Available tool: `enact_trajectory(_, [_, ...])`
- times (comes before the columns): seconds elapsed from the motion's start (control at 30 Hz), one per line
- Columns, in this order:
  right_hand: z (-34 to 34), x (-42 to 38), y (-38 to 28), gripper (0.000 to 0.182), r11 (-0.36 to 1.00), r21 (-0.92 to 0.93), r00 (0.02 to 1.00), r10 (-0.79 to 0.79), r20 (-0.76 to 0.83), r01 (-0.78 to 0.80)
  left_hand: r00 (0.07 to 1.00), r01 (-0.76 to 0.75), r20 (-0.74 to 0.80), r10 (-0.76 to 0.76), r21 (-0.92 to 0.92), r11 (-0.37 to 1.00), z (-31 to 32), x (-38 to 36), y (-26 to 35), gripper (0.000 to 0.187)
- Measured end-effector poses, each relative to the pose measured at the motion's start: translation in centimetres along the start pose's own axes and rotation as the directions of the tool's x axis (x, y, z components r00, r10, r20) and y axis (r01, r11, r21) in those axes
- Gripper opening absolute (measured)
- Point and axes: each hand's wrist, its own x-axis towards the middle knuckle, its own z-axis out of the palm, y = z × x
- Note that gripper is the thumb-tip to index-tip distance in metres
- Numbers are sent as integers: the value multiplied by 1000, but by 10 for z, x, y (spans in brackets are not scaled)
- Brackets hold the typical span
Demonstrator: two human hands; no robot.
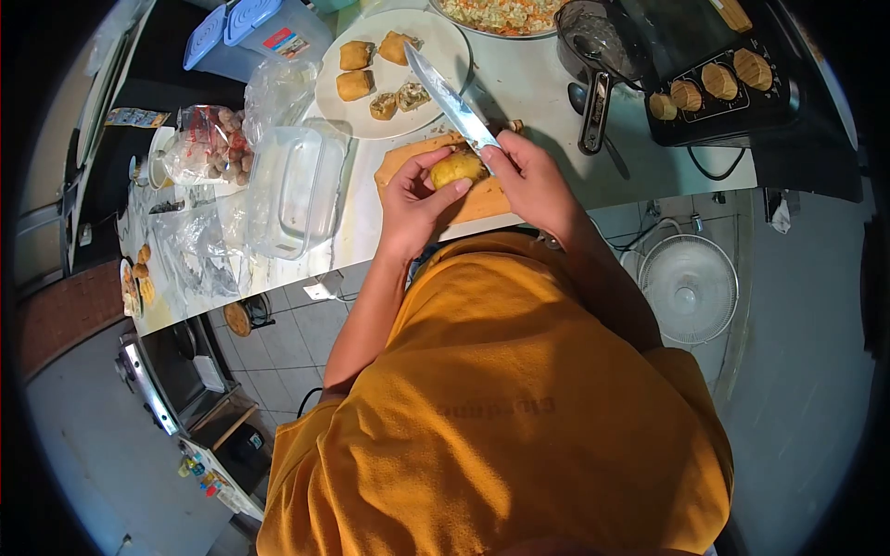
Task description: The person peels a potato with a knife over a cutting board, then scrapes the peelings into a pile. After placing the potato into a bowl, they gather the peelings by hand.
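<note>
My left hand [416, 196] is wrapped round a yellow-brown potato-like piece [455, 170] above a wooden cutting board [482, 201]. In my right hand [530, 181] is a large knife [447, 94], its blade pointing up and to the left, over the edge of a white plate [332, 88]. The right thumb lies near the blade's base, beside the piece. Small dark scraps lie on the board behind the hands. Several browned pastry pieces [354, 85] rest on the plate, and some of them show a filling.
Left of the board are a clear plastic container [295, 192], plastic bags and blue-lidded tubs [260, 32]. Behind stands a tray of shredded food [505, 13]. To the right are a small black pan [593, 56] and a black appliance with wooden knobs [719, 82].
</note>
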Motion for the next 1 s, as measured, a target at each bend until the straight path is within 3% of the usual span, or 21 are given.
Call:
enact_trajectory(0.07, [-2, -4, -10, 20, 992, 50, 994, 111, 22, -112, 1000, 8, -9, -8, -26, 1000, -2, 2, -3, 44])
enact_trajectory(0.17, [-1, -7, -9, 20, 1000, -15, 999, -18, 51, 18, 999, 33, -29, -36, -97, 995, -2, 3, -1, 43])
enact_trajectory(0.3, [4, 1, 3, 20, 996, 72, 997, 51, -56, -46, 997, 63, -34, -69, -148, 987, 4, 3, -1, 43])
enact_trajectory(0.53, [5, 0, 8, 21, 999, 28, 999, 30, -15, -30, 987, 134, -64, -149, -191, 972, 5, 2, -1, 43])
enact_trajectory(0.63, [5, 0, 6, 22, 995, 46, 993, 86, -76, -83, 991, 116, -43, -124, -157, 981, 5, 3, -4, 42])
enact_trajectory(0.8, [6, 2, 12, 22, 1000, 21, 999, 18, -28, -18, 985, 157, -28, -170, -260, 953, 3, 3, -1, 41])
enact_trajectory(0.93, [6, 0, 5, 21, 996, 32, 993, 85, -76, -82, 990, 133, -27, -140, -168, 977, 3, 3, -1, 40])
enact_trajectory(1.0, [5, -4, 1, 21, 999, 10, 999, 42, -15, -42, 988, 137, -27, -149, -269, 953, 3, 3, 2, 40])
